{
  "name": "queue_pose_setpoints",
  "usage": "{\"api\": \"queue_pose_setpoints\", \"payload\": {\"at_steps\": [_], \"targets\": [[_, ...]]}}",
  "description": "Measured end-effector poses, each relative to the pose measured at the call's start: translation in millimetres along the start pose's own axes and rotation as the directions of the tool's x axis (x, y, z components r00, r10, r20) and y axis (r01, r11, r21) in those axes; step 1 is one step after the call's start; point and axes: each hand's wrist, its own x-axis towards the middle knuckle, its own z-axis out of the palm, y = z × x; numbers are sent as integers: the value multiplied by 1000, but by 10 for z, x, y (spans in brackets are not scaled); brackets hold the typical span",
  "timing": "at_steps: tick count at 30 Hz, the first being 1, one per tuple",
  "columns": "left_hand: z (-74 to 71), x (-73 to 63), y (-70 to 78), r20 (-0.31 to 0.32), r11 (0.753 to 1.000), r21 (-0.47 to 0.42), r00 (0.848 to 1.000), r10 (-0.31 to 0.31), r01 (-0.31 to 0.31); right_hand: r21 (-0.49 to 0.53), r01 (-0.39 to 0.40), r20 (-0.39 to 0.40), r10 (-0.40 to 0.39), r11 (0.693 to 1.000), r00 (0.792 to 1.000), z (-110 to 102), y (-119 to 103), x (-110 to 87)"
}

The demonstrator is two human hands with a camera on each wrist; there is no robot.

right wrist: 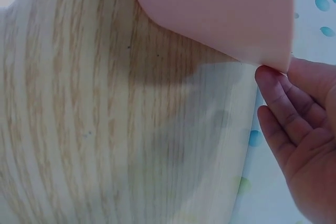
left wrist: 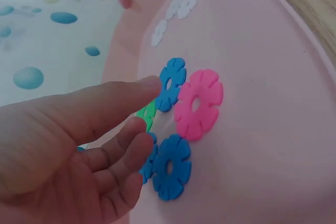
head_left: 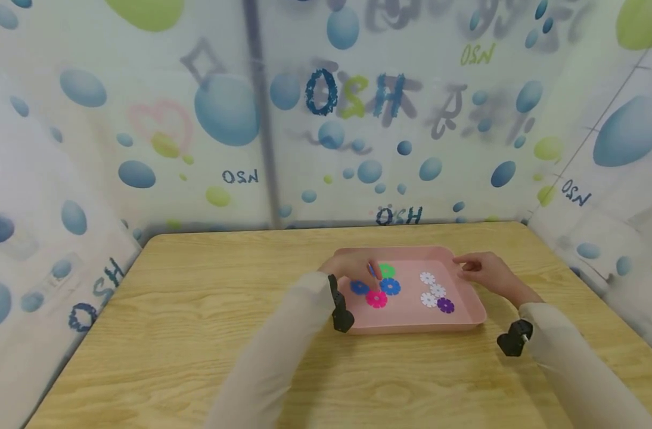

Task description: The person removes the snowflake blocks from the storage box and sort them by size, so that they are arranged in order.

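A pink tray [head_left: 412,319] on the table holds several notched, flower-shaped plastic discs. My left hand [head_left: 353,265] is over its left part, thumb stretched out and other fingers loosely bent; I see nothing gripped between them in the left wrist view. Close to those fingertips are a pink disc [left wrist: 198,106], a blue disc [left wrist: 172,169], another blue disc [left wrist: 172,85] and a green disc [left wrist: 147,115], partly covered by the hand. White discs [head_left: 437,290] and a purple disc [head_left: 446,305] lie in the tray's right half. With thumb and fingertips, my right hand [right wrist: 304,124] pinches the tray's right rim.
The wood-grain table [head_left: 224,286] extends around the tray, mostly to its left and front. Behind and at both sides stand white curtains [head_left: 326,167] printed with blue and green ovals and letters. A black wrist device [head_left: 342,310] sits on the left sleeve.
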Motion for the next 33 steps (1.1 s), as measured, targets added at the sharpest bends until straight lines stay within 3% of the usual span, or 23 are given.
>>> {"api": "queue_pose_setpoints", "payload": {"at_steps": [6,14,21,33], "targets": [[56,41,85,54,993,-40,992,-113,115,-13,3,2,-3,1000,1000,-4,-2,3],[107,85,118,42,982,142,990,-134,127,-10,-1,4,1,1000,1000,-10,-17,5],[155,81,137,36,970,136,977,-210,203,-7,-10,6,10,1000,1000,-2,-9,7],[182,23,175,4,971,159,984,-181,178,15,-26,-16,26,1000,1000,11,-47,-17]]}}
